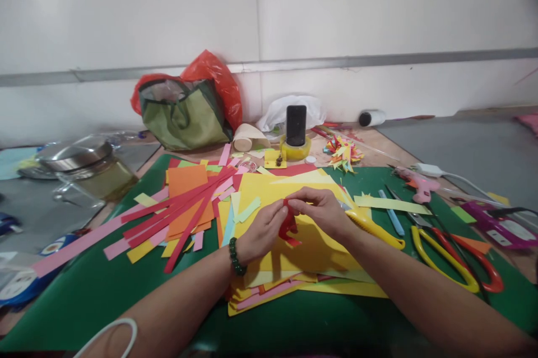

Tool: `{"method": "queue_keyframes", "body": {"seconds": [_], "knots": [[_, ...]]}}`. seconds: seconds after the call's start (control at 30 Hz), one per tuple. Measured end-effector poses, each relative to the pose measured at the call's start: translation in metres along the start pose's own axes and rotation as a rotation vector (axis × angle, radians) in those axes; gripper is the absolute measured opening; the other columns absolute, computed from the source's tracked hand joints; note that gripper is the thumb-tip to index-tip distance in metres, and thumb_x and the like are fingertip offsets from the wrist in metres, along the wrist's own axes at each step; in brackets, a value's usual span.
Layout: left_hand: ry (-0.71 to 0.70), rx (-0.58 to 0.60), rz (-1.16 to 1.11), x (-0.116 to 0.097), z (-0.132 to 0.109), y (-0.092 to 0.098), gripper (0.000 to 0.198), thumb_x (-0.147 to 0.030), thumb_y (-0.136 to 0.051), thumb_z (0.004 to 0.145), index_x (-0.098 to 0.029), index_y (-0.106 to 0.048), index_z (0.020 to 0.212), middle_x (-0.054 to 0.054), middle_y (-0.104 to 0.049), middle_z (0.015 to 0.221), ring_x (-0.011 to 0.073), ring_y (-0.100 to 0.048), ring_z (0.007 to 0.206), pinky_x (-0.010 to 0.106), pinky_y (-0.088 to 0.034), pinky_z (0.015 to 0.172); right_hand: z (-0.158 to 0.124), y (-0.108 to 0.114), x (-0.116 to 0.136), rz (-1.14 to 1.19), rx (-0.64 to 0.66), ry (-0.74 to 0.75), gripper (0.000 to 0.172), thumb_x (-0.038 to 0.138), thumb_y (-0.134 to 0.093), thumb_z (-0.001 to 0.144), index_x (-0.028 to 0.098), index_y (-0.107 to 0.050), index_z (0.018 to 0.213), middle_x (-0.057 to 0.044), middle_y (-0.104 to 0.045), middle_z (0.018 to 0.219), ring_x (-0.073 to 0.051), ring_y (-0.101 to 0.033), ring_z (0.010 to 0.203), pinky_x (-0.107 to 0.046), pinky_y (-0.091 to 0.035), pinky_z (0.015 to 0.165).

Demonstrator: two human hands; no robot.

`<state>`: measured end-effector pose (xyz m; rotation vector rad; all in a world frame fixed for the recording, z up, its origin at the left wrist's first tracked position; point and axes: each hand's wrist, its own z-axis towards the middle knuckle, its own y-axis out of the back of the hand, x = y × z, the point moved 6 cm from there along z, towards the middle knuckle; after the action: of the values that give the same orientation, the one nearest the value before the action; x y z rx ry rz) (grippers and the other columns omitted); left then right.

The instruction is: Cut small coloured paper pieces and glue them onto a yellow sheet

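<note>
A small curled strip of red paper (288,228) hangs between my two hands, over a stack of yellow paper sheets (260,184). My left hand (265,229) pinches it from the left, thumb and fingers pressed together. From the right, my right hand (321,209) has thumb and fingertips closed at the strip's upper end. The fingers partly cover the red paper, so its full shape is hidden. A yellow-handled cutter (374,228) lies on the sheets just beside my right wrist.
Red, pink and orange paper strips (185,207) spread left over the green mat (105,291). Scissors (445,257), a light-blue knife (392,215) and a pink glue gun (420,184) lie right. Behind stand a phone (296,125), a green bag (185,117) and a glass teapot (90,167).
</note>
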<state>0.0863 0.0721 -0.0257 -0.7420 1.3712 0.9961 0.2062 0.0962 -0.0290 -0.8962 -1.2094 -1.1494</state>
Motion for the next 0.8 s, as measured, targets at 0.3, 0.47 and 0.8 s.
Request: {"method": "queue_keyframes", "body": {"seconds": [0.3, 0.47, 0.8], "knots": [[-0.006, 0.035, 0.083, -0.003, -0.002, -0.002, 0.042, -0.052, -0.038, 0.091, -0.017, -0.052, 0.072, 0.004, -0.058, 0.069, 0.0142, -0.055, 0.063, 0.025, -0.046, 0.061, -0.004, -0.007, 0.000, 0.125, 0.023, -0.030, 0.029, 0.043, -0.075, 0.069, 0.016, -0.068, 0.070, 0.001, -0.061, 0.055, -0.013, -0.055, 0.043, -0.029, -0.047, 0.049], [-0.013, 0.029, 0.136, 0.000, -0.001, -0.002, 0.043, -0.054, -0.035, 0.092, -0.018, -0.049, 0.071, 0.002, -0.056, 0.064, 0.0128, -0.051, 0.057, 0.025, -0.044, 0.059, -0.004, -0.004, 0.004, 0.054, -0.034, 0.019, 0.027, 0.041, -0.078, 0.066, 0.016, -0.070, 0.067, -0.001, -0.063, 0.059, -0.014, -0.060, 0.055, -0.029, -0.049, 0.054], [0.173, -0.099, -0.270, 0.020, 0.003, 0.009, 0.037, -0.052, -0.056, 0.083, -0.015, -0.059, 0.081, 0.010, -0.069, 0.082, 0.0187, -0.064, 0.077, 0.029, -0.048, 0.070, -0.008, 0.006, 0.018, -0.325, -0.125, 0.303, 0.014, 0.027, -0.056, 0.084, 0.019, -0.066, 0.088, -0.004, -0.065, 0.080, -0.015, -0.061, 0.072, -0.028, -0.051, 0.064]]}}
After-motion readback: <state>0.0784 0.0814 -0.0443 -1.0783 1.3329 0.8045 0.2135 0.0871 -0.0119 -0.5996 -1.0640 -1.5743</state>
